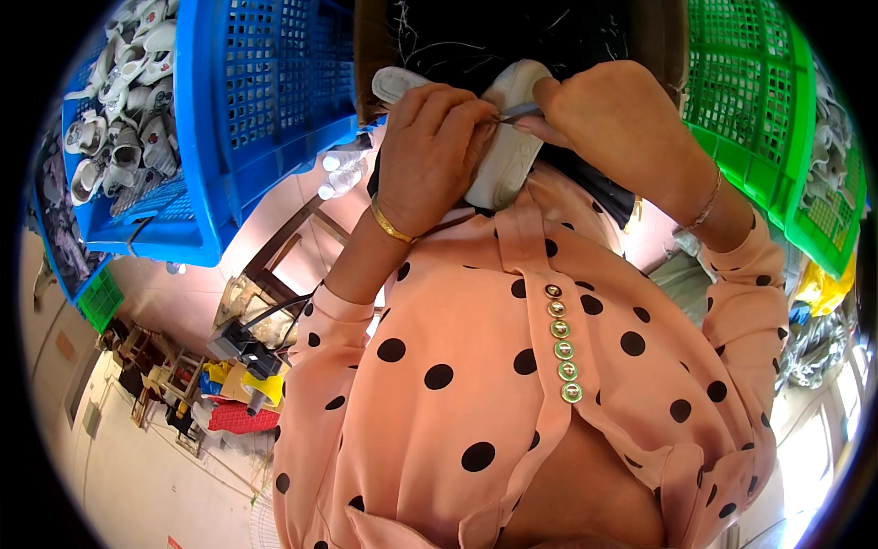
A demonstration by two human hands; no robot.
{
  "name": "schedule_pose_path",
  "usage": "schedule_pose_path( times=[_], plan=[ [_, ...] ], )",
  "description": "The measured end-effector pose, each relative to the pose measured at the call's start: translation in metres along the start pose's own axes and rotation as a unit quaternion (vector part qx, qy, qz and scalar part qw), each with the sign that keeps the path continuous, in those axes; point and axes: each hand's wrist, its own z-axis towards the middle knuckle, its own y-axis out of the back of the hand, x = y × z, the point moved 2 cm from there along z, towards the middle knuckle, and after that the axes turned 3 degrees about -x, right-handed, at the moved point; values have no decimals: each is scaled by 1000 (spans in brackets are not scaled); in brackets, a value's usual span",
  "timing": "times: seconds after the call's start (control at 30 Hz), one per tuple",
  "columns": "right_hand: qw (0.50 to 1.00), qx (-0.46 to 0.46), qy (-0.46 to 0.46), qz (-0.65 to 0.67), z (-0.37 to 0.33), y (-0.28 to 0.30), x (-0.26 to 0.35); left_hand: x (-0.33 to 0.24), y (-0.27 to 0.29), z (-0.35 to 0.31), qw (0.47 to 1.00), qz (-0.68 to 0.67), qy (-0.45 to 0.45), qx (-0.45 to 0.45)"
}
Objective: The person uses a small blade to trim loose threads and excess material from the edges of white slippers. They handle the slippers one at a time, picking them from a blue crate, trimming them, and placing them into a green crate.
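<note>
A small white shoe (508, 137) is held up close in front of my chest. My left hand (430, 151) is wrapped around its near side, fingers pinched at its edge. My right hand (615, 119) grips a thin metal tool (518, 113), its tip touching the shoe next to my left fingertips. What kind of tool it is cannot be made out. A gold bangle circles my left wrist and a thin bracelet my right. My pink blouse with black dots fills the lower half of the view.
A blue plastic crate (265, 101) stands at the left, with another one holding several small white shoes (128, 82) beside it. A green crate (759, 110) is at the right. A dark brown box (512, 27) lies behind the hands. Clutter and a wooden frame (283, 247) lie at lower left.
</note>
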Motion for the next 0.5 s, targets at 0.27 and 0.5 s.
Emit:
schedule_pose_path(
  times=[0.27,0.5],
  plan=[
    [992,111,-51,-7,11,17,18,-1,0,-5,997,-2,-67,-30],
    [992,119,-32,-11,22,22,20,-3,13,-5,995,30,-81,-57]
  ],
)
